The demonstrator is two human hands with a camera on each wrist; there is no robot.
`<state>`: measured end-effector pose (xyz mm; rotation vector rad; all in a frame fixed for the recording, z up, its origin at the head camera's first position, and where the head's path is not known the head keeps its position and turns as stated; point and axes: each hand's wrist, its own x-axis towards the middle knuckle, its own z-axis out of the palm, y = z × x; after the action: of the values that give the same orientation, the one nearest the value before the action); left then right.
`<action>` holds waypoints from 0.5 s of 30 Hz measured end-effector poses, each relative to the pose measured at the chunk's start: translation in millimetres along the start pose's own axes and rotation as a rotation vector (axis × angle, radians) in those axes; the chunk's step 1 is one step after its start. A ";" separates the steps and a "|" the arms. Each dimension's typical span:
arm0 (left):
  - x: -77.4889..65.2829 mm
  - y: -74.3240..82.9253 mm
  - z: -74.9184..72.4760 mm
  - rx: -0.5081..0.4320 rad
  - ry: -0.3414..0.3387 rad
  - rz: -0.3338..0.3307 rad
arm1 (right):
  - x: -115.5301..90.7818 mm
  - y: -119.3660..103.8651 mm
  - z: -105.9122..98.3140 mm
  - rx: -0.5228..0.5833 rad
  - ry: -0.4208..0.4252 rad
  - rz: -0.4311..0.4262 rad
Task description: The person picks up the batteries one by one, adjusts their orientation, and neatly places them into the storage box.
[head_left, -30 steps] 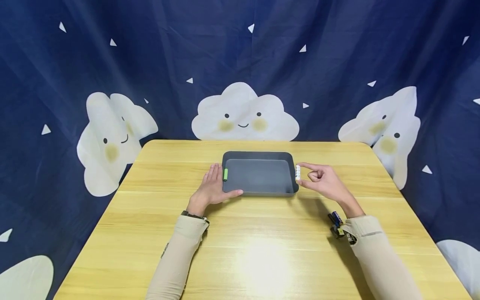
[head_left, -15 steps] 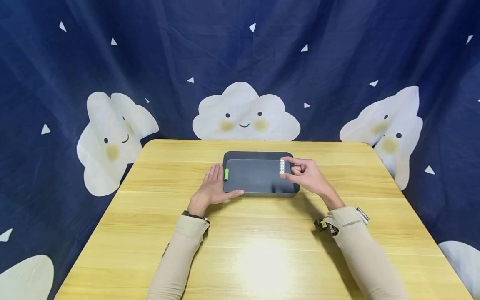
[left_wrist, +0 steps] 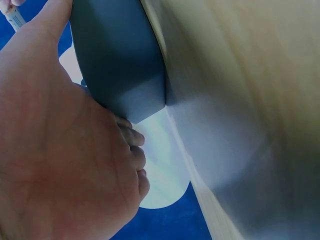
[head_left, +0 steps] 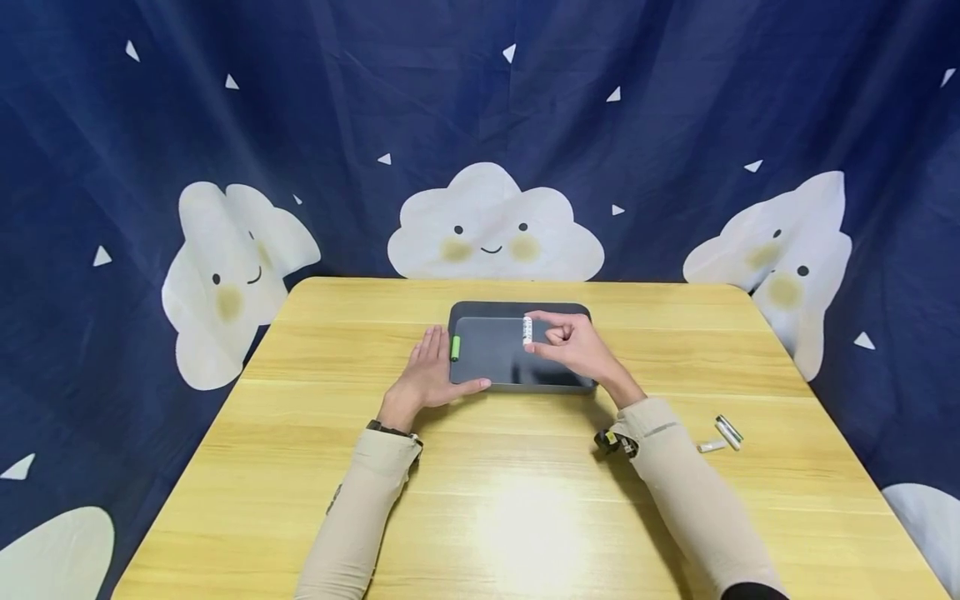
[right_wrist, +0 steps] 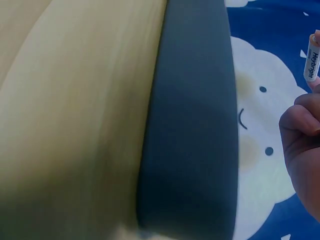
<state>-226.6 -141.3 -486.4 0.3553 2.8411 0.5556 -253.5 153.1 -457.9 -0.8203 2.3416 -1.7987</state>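
Observation:
A dark grey rectangular tray [head_left: 517, 388] lies near the far side of the table. My left hand [head_left: 427, 375], fingers straight, rests against its left end, the thumb along the front wall. Inside the tray, by the left wall, lies a green battery [head_left: 455, 348]. Between thumb and index finger my right hand [head_left: 577, 343] pinches a white battery [head_left: 527, 330] by its two ends, held over the tray's middle. In the right wrist view the white battery [right_wrist: 312, 59] shows printed lettering, with the other fingers curled below it.
Several loose batteries [head_left: 726, 433] lie on the wooden table [head_left: 525, 475] to the right of my right forearm. A dark blue curtain [head_left: 330, 100] with cloud prints hangs behind the table's far edge.
My right hand has carried the white battery leftward, from the tray's right end to over its middle. Batteries behind the right forearm have come into view. My left hand stays in place.

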 end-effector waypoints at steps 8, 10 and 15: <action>3.2 1.2 1.6 0.025 0.009 0.000 | 14.3 10.4 17.1 -0.025 -0.011 0.012; 3.4 0.8 1.7 0.026 0.011 -0.003 | 18.2 13.4 21.3 -0.040 -0.007 0.025; 3.0 -0.2 1.0 0.021 0.011 -0.002 | 28.3 21.7 31.0 -0.057 0.002 0.064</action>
<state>-229.2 -140.3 -487.9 0.3541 2.8593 0.5296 -274.0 116.7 -480.2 -0.7420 2.4016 -1.7168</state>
